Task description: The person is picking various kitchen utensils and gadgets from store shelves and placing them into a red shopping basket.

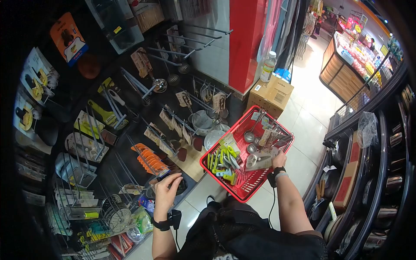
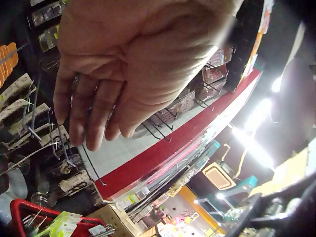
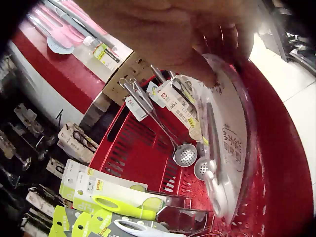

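In the head view a red basket (image 1: 249,190) holds green-handled tools (image 1: 223,160), metal ladles (image 1: 250,136) and a clear plastic package (image 1: 260,159). The right hand (image 1: 279,161) is at the basket's right rim, its fingers curled at the rim and the package; in the right wrist view this hand (image 3: 182,34) is above the package (image 3: 234,133). The left hand (image 1: 167,190) is raised beside the orange tools (image 1: 149,158) on the rack, holding nothing. Its fingers hang loosely bent in the left wrist view (image 2: 123,74).
Metal hooks with hanging utensils (image 1: 169,123) cover the wall at left. A cardboard box (image 1: 271,96) with a bottle (image 1: 268,67) on it stands behind the basket. Shelves of pans (image 1: 333,225) line the right side, and a tiled floor (image 1: 303,125) runs between.
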A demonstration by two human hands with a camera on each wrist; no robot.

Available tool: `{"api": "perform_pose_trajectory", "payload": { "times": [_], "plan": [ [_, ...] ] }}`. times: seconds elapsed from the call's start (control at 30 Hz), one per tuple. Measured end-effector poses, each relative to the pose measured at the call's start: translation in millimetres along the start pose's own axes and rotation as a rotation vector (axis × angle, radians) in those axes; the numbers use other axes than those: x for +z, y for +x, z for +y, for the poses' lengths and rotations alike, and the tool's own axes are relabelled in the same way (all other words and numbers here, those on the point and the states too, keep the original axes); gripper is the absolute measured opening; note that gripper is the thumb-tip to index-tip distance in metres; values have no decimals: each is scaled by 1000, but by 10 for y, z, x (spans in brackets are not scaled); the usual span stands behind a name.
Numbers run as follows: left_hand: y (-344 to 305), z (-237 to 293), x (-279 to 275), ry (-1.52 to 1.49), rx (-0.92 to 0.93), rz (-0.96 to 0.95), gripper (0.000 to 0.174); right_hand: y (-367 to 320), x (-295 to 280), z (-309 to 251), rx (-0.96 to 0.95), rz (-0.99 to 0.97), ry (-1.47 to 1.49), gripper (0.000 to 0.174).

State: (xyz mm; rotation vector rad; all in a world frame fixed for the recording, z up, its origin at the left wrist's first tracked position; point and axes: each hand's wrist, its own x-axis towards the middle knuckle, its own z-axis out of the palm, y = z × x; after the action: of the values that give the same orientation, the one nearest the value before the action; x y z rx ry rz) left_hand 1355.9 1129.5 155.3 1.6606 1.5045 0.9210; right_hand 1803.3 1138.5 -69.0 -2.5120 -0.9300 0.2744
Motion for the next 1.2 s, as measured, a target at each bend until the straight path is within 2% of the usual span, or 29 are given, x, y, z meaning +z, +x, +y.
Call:
{"api": "perform_pose_trajectory", "payload": {
  "times": [0.07, 0.17, 0.23, 0.27, 0.3, 0.37, 0.4, 0.43, 0.5, 0.57, 0.63, 0.67, 0.77, 0.83, 0.97, 1.1, 1.13, 1.17, 1.2],
  "plan": [
    [3, 9, -39, -6, -2, 16, 18, -14, -36, -61, 39, -34, -68, 41],
    [6, -79, -90, -29, -7, 68, 18, -76, -93, -146, 106, -88, -63, 41],
    [18, -142, -140, -12, 43, 120, 19, -20, 103, 90, -106, -111, 127, 41],
    [20, -87, -188, -5, 27, 107, 20, 35, 210, 205, -86, -187, 49, 38],
    [24, -28, -245, 7, 11, 107, 21, -53, 91, 59, -55, -174, 85, 33],
    [21, -1, -348, 87, 43, 126, 17, -87, 28, 81, -131, -212, 60, 24],
    [28, 64, -422, 75, 36, 151, 18, -93, -22, 55, -130, -237, -10, 23],
    [36, 117, -494, 59, 30, 168, 18, -84, 55, 147, -171, -176, 93, 26],
    [48, 129, -637, -69, 4, 226, 19, -222, -144, -53, -33, -235, -207, 36],
    [33, 264, -830, -43, 53, 300, 18, -309, 18, 119, -303, 205, -386, 44],
    [-5, 505, -1014, -177, 192, 370, 18, -126, 159, 329, -340, 109, -449, 54],
    [-88, 710, -1180, -120, 211, 323, 18, -80, 173, 301, -349, 120, -437, 54],
    [-326, 1301, -1611, -333, 278, 262, 17, 26, 223, 344, -344, 129, -380, 53],
    [-211, 1444, -1957, -367, 487, 370, 27, 32, 199, 389, -339, 129, -350, 52],
    [449, 1786, -2621, -290, 595, 622, 52, -171, 166, 347, -330, 107, -275, 50],
    [1180, 1891, -3009, -309, 447, 766, 91, -295, 79, 256, -323, 101, -206, 49],
    [1245, 1982, -3023, -272, 431, 767, 99, -316, 54, 230, -321, 102, -190, 49],
    [1461, 1892, -3133, -278, 502, 748, 102, -343, 36, 202, -320, 102, -173, 49],
    [1542, 1911, -3168, -198, 457, 801, 105, -367, 19, 175, -318, 103, -157, 48]
  ]
}}
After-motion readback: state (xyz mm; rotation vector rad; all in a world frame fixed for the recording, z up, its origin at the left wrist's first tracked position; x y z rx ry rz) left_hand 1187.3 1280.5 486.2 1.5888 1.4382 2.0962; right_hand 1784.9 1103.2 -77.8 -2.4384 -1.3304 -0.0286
